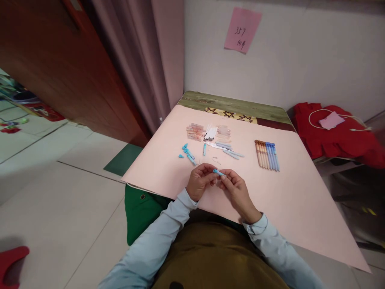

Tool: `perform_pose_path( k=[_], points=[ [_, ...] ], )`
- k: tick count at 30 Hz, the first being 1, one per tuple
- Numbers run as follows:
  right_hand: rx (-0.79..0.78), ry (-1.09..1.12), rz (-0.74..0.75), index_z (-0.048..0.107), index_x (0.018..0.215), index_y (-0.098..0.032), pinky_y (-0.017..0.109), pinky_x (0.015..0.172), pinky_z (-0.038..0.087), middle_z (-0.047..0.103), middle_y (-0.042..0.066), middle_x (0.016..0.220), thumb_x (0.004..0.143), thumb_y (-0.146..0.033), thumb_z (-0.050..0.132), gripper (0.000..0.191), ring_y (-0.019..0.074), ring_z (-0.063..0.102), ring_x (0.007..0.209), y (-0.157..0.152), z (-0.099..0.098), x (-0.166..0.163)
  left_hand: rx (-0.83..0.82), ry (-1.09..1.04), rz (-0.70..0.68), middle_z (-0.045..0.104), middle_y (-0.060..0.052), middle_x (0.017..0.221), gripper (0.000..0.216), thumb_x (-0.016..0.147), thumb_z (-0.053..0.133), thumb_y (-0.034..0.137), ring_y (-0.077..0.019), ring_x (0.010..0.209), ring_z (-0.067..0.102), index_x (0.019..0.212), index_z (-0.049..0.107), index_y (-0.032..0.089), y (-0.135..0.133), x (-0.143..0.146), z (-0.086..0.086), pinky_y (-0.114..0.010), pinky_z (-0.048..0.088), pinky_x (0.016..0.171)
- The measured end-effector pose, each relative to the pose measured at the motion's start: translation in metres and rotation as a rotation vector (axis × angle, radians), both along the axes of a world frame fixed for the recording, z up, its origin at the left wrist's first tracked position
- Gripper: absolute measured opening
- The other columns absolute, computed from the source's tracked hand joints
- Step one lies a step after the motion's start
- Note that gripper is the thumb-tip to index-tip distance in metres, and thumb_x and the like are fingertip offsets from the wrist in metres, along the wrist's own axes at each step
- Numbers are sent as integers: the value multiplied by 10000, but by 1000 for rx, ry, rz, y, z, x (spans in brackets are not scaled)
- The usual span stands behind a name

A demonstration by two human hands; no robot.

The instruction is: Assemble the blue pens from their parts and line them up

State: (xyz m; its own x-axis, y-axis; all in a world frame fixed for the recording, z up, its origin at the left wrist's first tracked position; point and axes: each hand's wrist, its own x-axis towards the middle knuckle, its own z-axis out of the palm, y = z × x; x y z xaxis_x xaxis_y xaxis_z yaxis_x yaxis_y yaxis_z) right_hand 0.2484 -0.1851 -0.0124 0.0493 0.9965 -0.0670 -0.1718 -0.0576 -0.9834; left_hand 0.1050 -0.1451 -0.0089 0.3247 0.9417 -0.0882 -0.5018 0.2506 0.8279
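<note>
Over the table's near edge, my right hand (238, 192) pinches a short light-blue pen barrel (219, 172) between thumb and fingers. My left hand (200, 181) is closed right beside the barrel's left end; what its fingertips hold, if anything, is too small to make out. Just beyond my hands lie tiny clear pieces (215, 159). Several blue pen parts (189, 154) are scattered to the left, and one blue barrel (204, 149) lies apart from them. White refills with dark tips (210, 133) and pale blue pen barrels (233, 154) lie farther back.
A pink sheet (288, 200) covers the table. Brown and blue pens (267, 155) lie in a row at the right. Bundles of brownish barrels (195, 131) and pale barrels (224, 133) lie at the back. Red cloth (337, 140) with a white cord sits beyond the table's right side.
</note>
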Motion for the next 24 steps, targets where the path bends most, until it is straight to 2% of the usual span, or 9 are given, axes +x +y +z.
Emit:
perform_pose_path(
  k=[6, 10, 14, 16, 19, 22, 24],
  points=[
    [33, -42, 83, 631, 1062, -215, 268, 681, 488, 629, -4, 768, 861, -477, 644, 330, 130, 574, 693, 0, -6, 1, 51, 3, 17, 652, 7, 724, 296, 624, 847, 240, -91, 600, 562, 850, 675, 156, -2, 1, -4, -229, 457, 586],
    [29, -59, 122, 632, 1086, -233, 288, 754, 511, 670, 4, 845, 840, -448, 678, 330, 142, 610, 753, -1, -5, 2, 137, 48, 0, 651, -11, 806, 242, 636, 842, 219, -124, 742, 602, 816, 691, 159, -2, 0, -3, -252, 488, 695],
    [26, -92, 130, 641, 1080, -234, 309, 766, 530, 698, 21, 891, 817, -467, 695, 356, 169, 641, 796, -1, -2, 2, 211, 102, 40, 650, -22, 862, 223, 626, 848, 220, -130, 818, 605, 781, 702, 154, -3, 0, 1, -258, 484, 783],
    [25, -92, 118, 649, 1074, -229, 319, 765, 538, 703, 26, 881, 811, -489, 694, 373, 176, 647, 800, 0, -3, 2, 184, 92, 40, 666, -28, 854, 242, 642, 838, 242, -134, 797, 615, 805, 683, 152, -4, 0, 3, -266, 498, 759],
    [24, -85, 130, 663, 1040, -209, 321, 755, 541, 705, 43, 896, 826, -514, 668, 372, 172, 640, 792, 0, -4, 2, 102, 59, 61, 696, -27, 820, 299, 676, 813, 285, -113, 639, 601, 851, 603, 164, -4, 2, 3, -258, 500, 623],
    [30, -102, 164, 676, 1000, -199, 275, 677, 520, 698, 46, 911, 865, -516, 621, 349, 130, 599, 693, 0, -4, 2, 51, 38, 114, 711, -23, 815, 337, 694, 797, 298, -91, 546, 571, 860, 529, 181, -3, 3, 3, -237, 473, 541],
    [45, -105, 159, 680, 1001, -201, 248, 618, 492, 677, 27, 842, 888, -509, 593, 339, 107, 562, 622, 0, -4, 2, 50, 42, 123, 710, -19, 807, 348, 702, 792, 291, -89, 538, 572, 908, 534, 182, -3, 3, 3, -232, 467, 532]
  ],
)
